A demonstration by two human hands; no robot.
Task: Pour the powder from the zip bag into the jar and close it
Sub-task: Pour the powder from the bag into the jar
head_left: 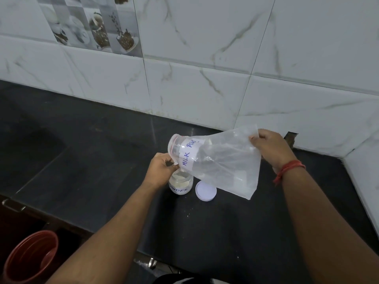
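Note:
A clear zip bag (223, 160) with a white label reading "MILK POW" is held tilted over the black counter, its red-striped mouth pointing down and left. My left hand (162, 169) pinches the mouth just above an open glass jar (181, 184) holding pale powder. My right hand (270, 148) grips the bag's raised bottom corner. The bag looks almost empty, with only traces of white inside. The jar's white round lid (205, 191) lies flat on the counter, just right of the jar and partly under the bag.
The black stone counter (102, 152) runs back to a white marble-tiled wall (205, 58), which turns a corner at the right. A red bucket (28, 261) stands on the floor below the counter's front edge at the lower left. A few powder specks dot the counter.

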